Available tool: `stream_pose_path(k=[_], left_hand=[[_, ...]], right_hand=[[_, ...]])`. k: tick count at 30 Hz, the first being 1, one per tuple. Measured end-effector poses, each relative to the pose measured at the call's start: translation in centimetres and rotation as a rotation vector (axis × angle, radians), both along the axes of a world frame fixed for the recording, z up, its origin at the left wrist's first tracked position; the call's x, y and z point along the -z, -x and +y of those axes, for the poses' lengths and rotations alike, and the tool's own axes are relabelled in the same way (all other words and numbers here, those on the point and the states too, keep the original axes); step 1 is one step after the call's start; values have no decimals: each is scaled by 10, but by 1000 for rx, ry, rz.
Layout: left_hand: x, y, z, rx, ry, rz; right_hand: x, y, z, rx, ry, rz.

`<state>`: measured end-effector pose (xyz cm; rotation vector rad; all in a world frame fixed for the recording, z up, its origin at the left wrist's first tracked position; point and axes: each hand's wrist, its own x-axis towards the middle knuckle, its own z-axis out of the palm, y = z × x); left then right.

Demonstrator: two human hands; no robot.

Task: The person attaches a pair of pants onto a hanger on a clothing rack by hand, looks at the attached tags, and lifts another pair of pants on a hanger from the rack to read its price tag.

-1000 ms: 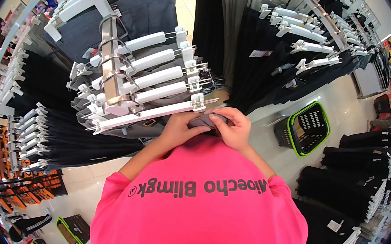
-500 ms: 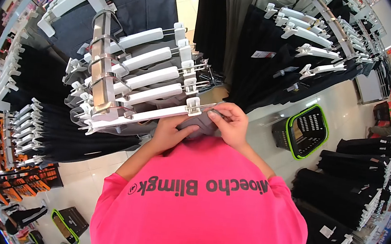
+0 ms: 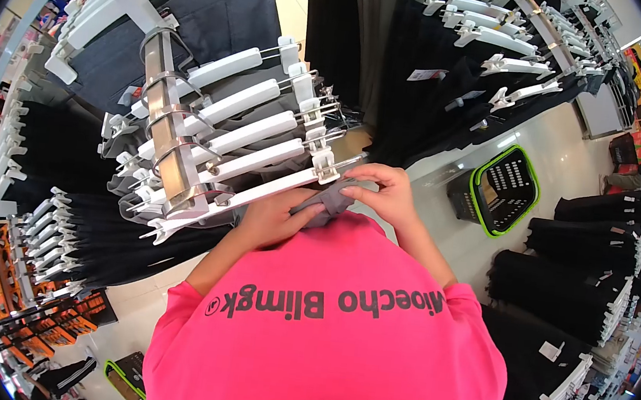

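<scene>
Grey trousers (image 3: 328,201) hang at the near white clip hanger (image 3: 266,194), on the end of a metal rail (image 3: 163,113). My left hand (image 3: 276,215) is closed on the grey cloth, its thumb lying on top of it below the hanger's right end. My right hand (image 3: 381,192) pinches the upper edge of the same cloth beside the hanger's clip (image 3: 325,168). Whether the clip grips the cloth is too small to tell. More white hangers with grey trousers hang behind on the same rail.
A black basket with a green rim (image 3: 505,192) stands on the floor to the right. Dark trousers (image 3: 441,95) hang on a rack at the upper right, others (image 3: 129,238) at the left. Another green-rimmed basket (image 3: 128,379) is at the lower left. A person (image 3: 635,180) is at the far right.
The right hand has shifted slightly along the cloth, and more grey cloth shows between the hands. The rail's near end and hangers tilt differently as the view has shifted.
</scene>
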<state>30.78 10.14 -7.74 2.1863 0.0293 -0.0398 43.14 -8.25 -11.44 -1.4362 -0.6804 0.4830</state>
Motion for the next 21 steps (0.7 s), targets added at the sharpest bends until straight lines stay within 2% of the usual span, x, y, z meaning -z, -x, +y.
stream_pose_path(k=[6, 12, 15, 17, 21], left_hand=[[7, -1, 2, -3, 48, -53], [6, -4, 7, 27, -85, -264], [2, -5, 9, 14, -89, -176], [8, -6, 10, 59, -42, -276], [5, -10, 10, 101, -66, -308]], right_hand=[[-15, -4, -2, -67, 40, -112], [-32, -14, 0, -73, 107, -145], [-54, -25, -4, -61, 114, -245], [-69, -34, -6, -111, 75, -283], [-112, -43, 7, -207, 94, -479]])
